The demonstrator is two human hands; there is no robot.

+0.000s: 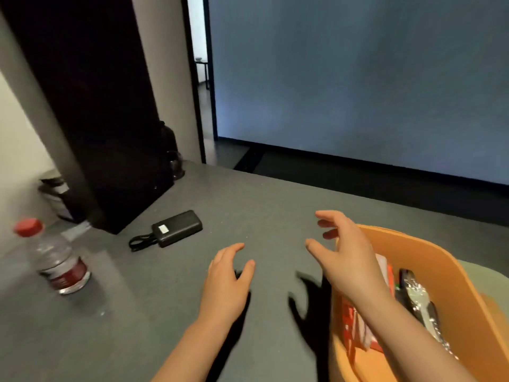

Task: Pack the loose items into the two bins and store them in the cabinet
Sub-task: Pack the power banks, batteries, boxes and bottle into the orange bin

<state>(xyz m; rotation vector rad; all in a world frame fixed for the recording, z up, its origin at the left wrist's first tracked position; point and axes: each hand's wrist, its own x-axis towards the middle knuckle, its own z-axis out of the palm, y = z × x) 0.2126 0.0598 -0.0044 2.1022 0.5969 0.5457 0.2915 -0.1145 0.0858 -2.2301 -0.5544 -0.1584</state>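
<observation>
An orange bin point(429, 255) stands at the right of the grey table point(170, 312), holding red-and-white packets point(355, 323) and a silver and black item point(418, 296). Behind it shows the edge of a pale green bin point(484, 274). My right hand point(344, 252) hovers over the orange bin's left rim, fingers spread and loosely curved, holding nothing. My left hand point(228, 274) hangs just above the table's middle, fingers relaxed and empty. A black power bank point(177, 228) with a short cable lies to the left of both hands. A water bottle point(53, 257) with a red cap stands at the far left.
A tall black cabinet point(91, 111) rises at the back left, resting on the table. A dark glass jar point(173, 155) sits by its right side, and a dark object point(52, 188) by its left. Beyond the table's far edge is dark floor and a blue-grey wall.
</observation>
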